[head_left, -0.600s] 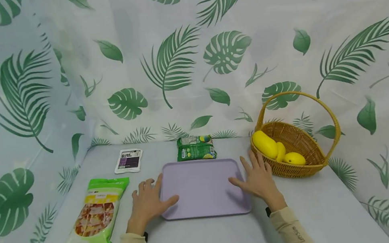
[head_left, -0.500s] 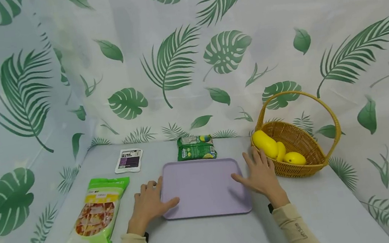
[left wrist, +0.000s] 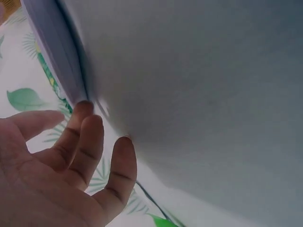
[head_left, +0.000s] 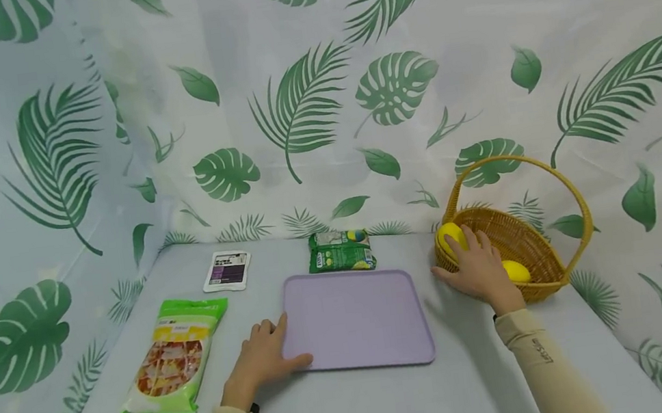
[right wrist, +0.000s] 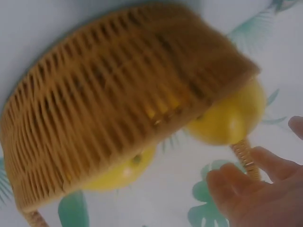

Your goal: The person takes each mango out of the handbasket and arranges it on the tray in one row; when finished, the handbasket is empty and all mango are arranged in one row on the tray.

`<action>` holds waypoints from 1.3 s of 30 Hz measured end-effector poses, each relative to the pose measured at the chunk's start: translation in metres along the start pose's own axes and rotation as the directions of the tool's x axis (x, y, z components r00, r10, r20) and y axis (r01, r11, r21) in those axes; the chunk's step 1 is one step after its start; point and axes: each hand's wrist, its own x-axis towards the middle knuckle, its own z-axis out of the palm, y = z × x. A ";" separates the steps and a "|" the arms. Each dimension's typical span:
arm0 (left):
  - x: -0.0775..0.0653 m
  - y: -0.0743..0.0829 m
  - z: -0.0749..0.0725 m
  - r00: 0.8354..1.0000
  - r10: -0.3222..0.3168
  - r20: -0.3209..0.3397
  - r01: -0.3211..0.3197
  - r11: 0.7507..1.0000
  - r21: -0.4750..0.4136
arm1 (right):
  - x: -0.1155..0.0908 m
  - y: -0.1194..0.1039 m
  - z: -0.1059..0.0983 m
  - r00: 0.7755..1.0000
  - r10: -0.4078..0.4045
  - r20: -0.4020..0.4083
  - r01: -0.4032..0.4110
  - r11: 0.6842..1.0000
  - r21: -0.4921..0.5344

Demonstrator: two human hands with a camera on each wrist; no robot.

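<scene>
The lilac rectangular tray (head_left: 357, 320) lies flat on the table. At its left edge is my left hand (head_left: 262, 356), fingers extended and thumb over the near-left corner; the left wrist view shows fingertips (left wrist: 84, 108) right at the tray's rim. My right hand (head_left: 478, 274) reaches over the near side of a wicker basket (head_left: 534, 243), fingers spread above a large oblong yellow fruit (head_left: 451, 236). A lemon (head_left: 516, 271) sits to the hand's right. The hand covers a slimmer yellow fruit. In the right wrist view, the hand's fingers (right wrist: 270, 163) are apart from the oblong fruit.
A green snack packet (head_left: 341, 252) lies behind the tray. Farther left are a small white-and-purple sachet (head_left: 227, 271) and a large green-and-white food bag (head_left: 170, 360). The basket's tall hoop handle (head_left: 579, 203) arches above it. A leaf-print curtain (head_left: 318, 98) closes off the back.
My right hand has left the tray's right side and moved right, over the basket and its fruit. My left hand stays at the tray's left edge. The head view has shifted slightly.
</scene>
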 end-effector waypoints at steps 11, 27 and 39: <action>-0.011 0.001 0.002 0.995 -0.046 0.090 0.051 0.997 -0.057 | 0.023 0.031 -0.009 0.991 0.068 0.113 -0.068 0.998 -0.004; -0.013 0.004 0.002 0.995 -0.062 0.073 0.066 0.996 -0.055 | 0.031 0.042 -0.013 0.967 0.091 0.238 -0.101 0.994 0.030; -0.012 0.004 0.003 0.995 -0.072 0.075 0.076 0.996 -0.055 | 0.039 0.047 -0.002 0.967 0.083 0.239 -0.094 0.995 0.039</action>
